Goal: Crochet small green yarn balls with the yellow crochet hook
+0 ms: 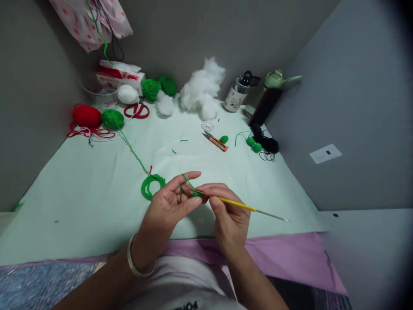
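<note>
My left hand (172,200) pinches a small green crochet piece (196,195) between thumb and fingers, and green yarn loops over its raised index finger. Closed around the yellow handle of a crochet hook (237,203) is my right hand (230,211). One metal end of the hook points to the lower right; the other meets the green piece, its tip partly hidden by fingers. A coil of green yarn (145,189) lies on the table beside my left hand. From it a strand runs back to a green yarn ball (112,119).
Orange thread snips (215,141) lie beyond my hands, near a small green piece (223,139). Red-handled scissors (137,111), red yarn (87,115) and white stuffing (203,90) sit farther back. At right are black yarn (266,142) and a pen cup (235,98). Grey partitions enclose the table (97,193).
</note>
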`<act>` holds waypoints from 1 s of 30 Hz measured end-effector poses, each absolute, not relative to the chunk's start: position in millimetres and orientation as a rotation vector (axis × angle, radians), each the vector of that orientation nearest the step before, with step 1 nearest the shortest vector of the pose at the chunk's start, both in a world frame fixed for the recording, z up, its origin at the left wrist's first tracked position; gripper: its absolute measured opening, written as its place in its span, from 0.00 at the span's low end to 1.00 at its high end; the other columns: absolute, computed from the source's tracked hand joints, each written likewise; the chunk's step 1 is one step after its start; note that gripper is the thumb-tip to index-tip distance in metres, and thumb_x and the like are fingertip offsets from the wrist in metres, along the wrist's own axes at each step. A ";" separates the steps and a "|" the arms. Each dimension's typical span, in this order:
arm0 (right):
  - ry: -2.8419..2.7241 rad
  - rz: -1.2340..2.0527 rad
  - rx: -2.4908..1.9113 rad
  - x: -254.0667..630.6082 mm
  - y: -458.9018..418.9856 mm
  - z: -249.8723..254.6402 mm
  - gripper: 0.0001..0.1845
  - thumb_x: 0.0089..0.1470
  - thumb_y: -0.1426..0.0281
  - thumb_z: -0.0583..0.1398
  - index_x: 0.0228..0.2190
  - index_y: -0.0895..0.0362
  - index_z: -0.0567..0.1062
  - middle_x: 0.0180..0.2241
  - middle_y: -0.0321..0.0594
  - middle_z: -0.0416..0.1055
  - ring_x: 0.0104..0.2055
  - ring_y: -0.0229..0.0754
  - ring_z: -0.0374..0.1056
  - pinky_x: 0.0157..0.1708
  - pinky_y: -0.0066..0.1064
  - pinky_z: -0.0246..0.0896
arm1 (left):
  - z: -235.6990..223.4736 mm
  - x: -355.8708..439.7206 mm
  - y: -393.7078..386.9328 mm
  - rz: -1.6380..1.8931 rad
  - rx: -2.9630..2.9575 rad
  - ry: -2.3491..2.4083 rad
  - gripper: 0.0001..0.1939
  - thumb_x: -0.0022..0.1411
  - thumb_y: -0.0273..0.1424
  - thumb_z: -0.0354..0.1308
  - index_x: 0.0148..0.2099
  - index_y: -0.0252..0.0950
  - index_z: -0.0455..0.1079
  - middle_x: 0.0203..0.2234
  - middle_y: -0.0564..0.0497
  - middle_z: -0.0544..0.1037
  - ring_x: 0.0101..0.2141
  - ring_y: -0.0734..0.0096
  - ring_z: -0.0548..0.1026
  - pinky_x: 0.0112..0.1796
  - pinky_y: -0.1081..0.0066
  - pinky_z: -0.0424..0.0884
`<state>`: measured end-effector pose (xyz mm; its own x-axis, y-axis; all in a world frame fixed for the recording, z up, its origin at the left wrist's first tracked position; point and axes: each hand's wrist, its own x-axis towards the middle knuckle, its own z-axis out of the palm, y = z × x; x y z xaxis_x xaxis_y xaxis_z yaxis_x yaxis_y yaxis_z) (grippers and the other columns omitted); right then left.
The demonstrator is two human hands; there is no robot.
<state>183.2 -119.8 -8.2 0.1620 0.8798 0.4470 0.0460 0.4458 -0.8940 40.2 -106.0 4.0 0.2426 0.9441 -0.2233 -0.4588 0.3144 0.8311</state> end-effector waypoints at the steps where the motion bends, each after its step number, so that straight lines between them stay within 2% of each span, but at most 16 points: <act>1: -1.306 0.694 -0.959 182.6 -121.3 -8.6 0.08 0.67 0.71 0.61 0.40 0.51 0.83 0.37 0.41 0.83 0.40 0.45 0.78 0.37 0.37 0.77 | 3.2 40.4 -106.3 1.083 0.736 0.856 0.21 0.58 0.31 0.74 0.54 0.40 0.81 0.29 0.55 0.74 0.30 0.75 0.69 0.32 0.76 0.67; 4: -1.540 0.456 -1.015 185.0 -125.7 -9.6 0.14 0.66 0.76 0.61 0.47 0.49 0.82 0.42 0.42 0.82 0.42 0.44 0.78 0.40 0.38 0.77 | 2.8 40.6 -106.2 1.110 0.704 0.865 0.21 0.59 0.33 0.73 0.55 0.39 0.80 0.29 0.56 0.74 0.26 0.77 0.65 0.27 0.77 0.61; 7: -1.756 0.233 -1.012 190.1 -126.4 -9.4 0.19 0.64 0.78 0.62 0.52 0.48 0.81 0.49 0.45 0.80 0.48 0.47 0.77 0.44 0.42 0.76 | 4.9 39.9 -103.2 1.056 0.546 0.776 0.22 0.60 0.32 0.72 0.56 0.37 0.79 0.26 0.57 0.72 0.23 0.80 0.61 0.30 0.76 0.65; 10: -1.550 0.422 -1.008 191.8 -121.4 -7.2 0.15 0.65 0.77 0.61 0.47 0.50 0.82 0.39 0.42 0.80 0.39 0.44 0.76 0.37 0.38 0.75 | 6.5 38.6 -98.9 0.977 0.447 0.746 0.18 0.59 0.30 0.72 0.52 0.35 0.82 0.21 0.61 0.64 0.20 0.82 0.54 0.35 0.75 0.69; 11: -1.432 0.527 -1.001 190.9 -119.4 -6.5 0.12 0.66 0.76 0.60 0.44 0.51 0.83 0.35 0.40 0.79 0.35 0.42 0.75 0.34 0.36 0.74 | 6.4 38.6 -98.2 1.001 0.459 0.765 0.17 0.59 0.29 0.72 0.51 0.36 0.82 0.21 0.61 0.65 0.21 0.82 0.55 0.37 0.74 0.70; 13: -1.279 0.687 -0.974 187.5 -116.5 -5.9 0.10 0.68 0.73 0.59 0.40 0.52 0.82 0.30 0.38 0.76 0.29 0.40 0.72 0.28 0.34 0.71 | 5.1 40.1 -98.5 1.121 0.549 0.821 0.19 0.59 0.28 0.72 0.53 0.39 0.82 0.27 0.58 0.71 0.25 0.80 0.62 0.39 0.75 0.70; 16: -1.411 0.557 -1.030 183.2 -116.8 -7.4 0.10 0.66 0.73 0.61 0.41 0.51 0.83 0.35 0.40 0.77 0.33 0.41 0.74 0.31 0.35 0.73 | 3.5 43.9 -102.2 1.195 0.628 0.828 0.26 0.59 0.29 0.72 0.59 0.43 0.78 0.32 0.56 0.75 0.31 0.76 0.69 0.37 0.76 0.68; 19: -1.574 0.283 -1.054 185.3 -118.5 -9.1 0.14 0.63 0.77 0.63 0.45 0.48 0.84 0.39 0.42 0.79 0.40 0.44 0.75 0.37 0.38 0.74 | 4.6 43.3 -103.2 1.015 0.487 0.751 0.24 0.59 0.31 0.72 0.58 0.38 0.79 0.25 0.58 0.69 0.25 0.79 0.62 0.32 0.76 0.66; 21: -1.471 0.395 -1.016 188.2 -117.9 -8.7 0.13 0.65 0.76 0.62 0.44 0.49 0.84 0.37 0.41 0.79 0.37 0.43 0.74 0.35 0.38 0.73 | 5.9 41.0 -101.6 0.971 0.420 0.745 0.21 0.60 0.31 0.71 0.55 0.35 0.81 0.23 0.59 0.66 0.23 0.80 0.60 0.36 0.75 0.69; 24: -1.281 0.654 -0.959 188.9 -116.8 -6.8 0.11 0.67 0.74 0.60 0.40 0.51 0.83 0.34 0.39 0.77 0.32 0.41 0.72 0.31 0.35 0.70 | 6.2 40.6 -100.6 1.095 0.480 0.807 0.20 0.60 0.28 0.71 0.56 0.38 0.81 0.28 0.58 0.71 0.27 0.80 0.65 0.42 0.75 0.70; 27: -1.445 0.537 -0.993 186.6 -118.6 -6.1 0.13 0.65 0.76 0.61 0.44 0.49 0.83 0.38 0.41 0.78 0.38 0.43 0.74 0.35 0.36 0.72 | 5.8 43.7 -103.6 1.146 0.560 0.797 0.27 0.59 0.27 0.72 0.61 0.43 0.77 0.32 0.56 0.76 0.34 0.76 0.71 0.41 0.76 0.69; 30: -1.478 0.410 -1.011 188.3 -119.0 -6.5 0.14 0.64 0.78 0.62 0.45 0.50 0.84 0.38 0.42 0.79 0.40 0.44 0.75 0.38 0.38 0.72 | 7.2 42.5 -104.0 1.000 0.474 0.745 0.23 0.59 0.30 0.72 0.57 0.37 0.80 0.26 0.57 0.71 0.27 0.78 0.66 0.40 0.73 0.71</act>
